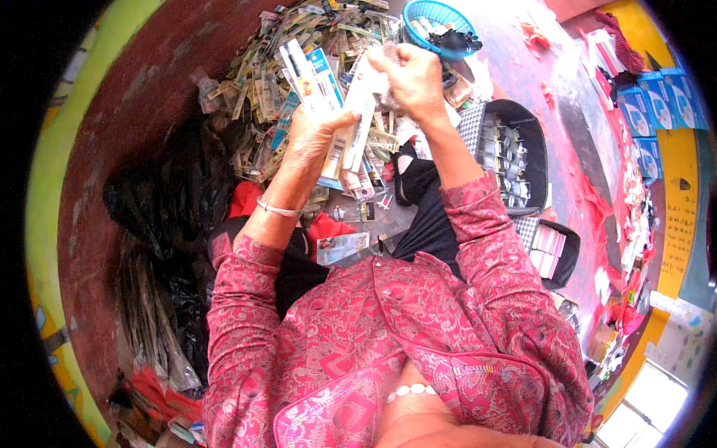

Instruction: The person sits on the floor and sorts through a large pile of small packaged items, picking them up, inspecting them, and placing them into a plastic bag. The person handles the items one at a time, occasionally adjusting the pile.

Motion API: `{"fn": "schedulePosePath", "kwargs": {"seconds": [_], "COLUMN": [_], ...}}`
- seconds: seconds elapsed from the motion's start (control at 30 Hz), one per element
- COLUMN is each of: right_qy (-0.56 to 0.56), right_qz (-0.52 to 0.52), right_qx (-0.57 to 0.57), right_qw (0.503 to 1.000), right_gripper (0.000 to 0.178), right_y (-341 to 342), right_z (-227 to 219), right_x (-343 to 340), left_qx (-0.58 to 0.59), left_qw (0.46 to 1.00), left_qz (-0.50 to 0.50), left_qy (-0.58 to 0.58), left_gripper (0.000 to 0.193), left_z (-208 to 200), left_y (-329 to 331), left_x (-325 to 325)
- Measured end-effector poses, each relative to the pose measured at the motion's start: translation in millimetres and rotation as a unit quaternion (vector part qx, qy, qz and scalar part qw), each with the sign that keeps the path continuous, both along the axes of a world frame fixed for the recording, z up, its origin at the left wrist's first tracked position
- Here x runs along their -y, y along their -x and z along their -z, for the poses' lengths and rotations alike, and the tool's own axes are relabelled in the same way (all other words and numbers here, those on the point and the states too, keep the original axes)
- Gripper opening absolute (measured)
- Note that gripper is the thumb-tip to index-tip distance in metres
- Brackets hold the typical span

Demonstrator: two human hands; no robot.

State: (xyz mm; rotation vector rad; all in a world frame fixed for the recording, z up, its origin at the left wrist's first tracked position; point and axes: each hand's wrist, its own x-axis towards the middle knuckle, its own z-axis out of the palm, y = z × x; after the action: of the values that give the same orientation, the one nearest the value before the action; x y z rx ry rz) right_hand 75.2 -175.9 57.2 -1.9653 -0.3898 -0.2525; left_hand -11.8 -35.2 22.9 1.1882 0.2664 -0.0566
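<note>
My left hand (310,133) is closed around several slim flat packets (323,75), some white and some blue, which fan out above and below the grip. Beside it, my right hand (417,84) pinches crinkled clear plastic (385,58) at the upper end of a long white packet (364,101). The fingertips of the right hand are partly hidden, so I cannot tell exactly how the plastic meets the packet. Beyond both hands spreads a large heap of similar flat packets (258,86). A loose packet (342,248) lies between my legs.
A blue plastic basket (410,24) with small items stands at the far right of the heap. To my right are a black case (535,160) of small clear packs and a smaller black box (570,261) with pink-striped packs. Black plastic bags (153,198) lie left; blue boxes (648,112) stack far right.
</note>
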Motion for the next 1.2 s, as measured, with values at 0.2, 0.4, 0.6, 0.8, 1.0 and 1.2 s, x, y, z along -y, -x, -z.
{"fn": "schedulePosePath", "kwargs": {"seconds": [0.2, 0.4, 0.6, 0.8, 1.0, 1.2], "right_qy": [-0.074, 0.167, -0.056, -0.158, -0.201, -0.100], "right_qz": [0.130, -0.013, -0.003, -0.228, -0.243, -0.226], "right_qx": [0.167, 0.335, -0.209, -0.359, -0.381, -0.339], "right_qw": [0.974, 0.927, 0.976, 0.891, 0.869, 0.908], "right_gripper": [0.014, 0.006, 0.038, 0.021, 0.016, 0.013], "right_y": [-11.2, 6.7, -34.0, 8.1, -1.3, -16.3], "right_z": [-25.8, -8.7, -13.5, -4.4, -7.8, -6.4], "right_x": [17.5, -15.3, 44.5, -1.6, 8.3, 24.8], "left_qx": [-0.015, 0.011, -0.015, 0.011, -0.055, -0.076], "left_qw": [1.000, 1.000, 0.994, 0.988, 0.972, 0.920], "left_qz": [-0.005, 0.011, 0.009, 0.032, 0.035, 0.078], "left_qy": [0.027, 0.020, 0.105, 0.154, 0.225, 0.375], "left_gripper": [0.042, 0.040, 0.039, 0.035, 0.024, 0.029], "left_z": [5.1, -1.6, 3.9, 0.1, -6.1, -9.6], "left_y": [-4.1, -3.7, -6.3, -5.0, -2.2, -10.5], "left_x": [-7.0, -4.3, -13.0, -7.6, -10.7, -22.7]}}
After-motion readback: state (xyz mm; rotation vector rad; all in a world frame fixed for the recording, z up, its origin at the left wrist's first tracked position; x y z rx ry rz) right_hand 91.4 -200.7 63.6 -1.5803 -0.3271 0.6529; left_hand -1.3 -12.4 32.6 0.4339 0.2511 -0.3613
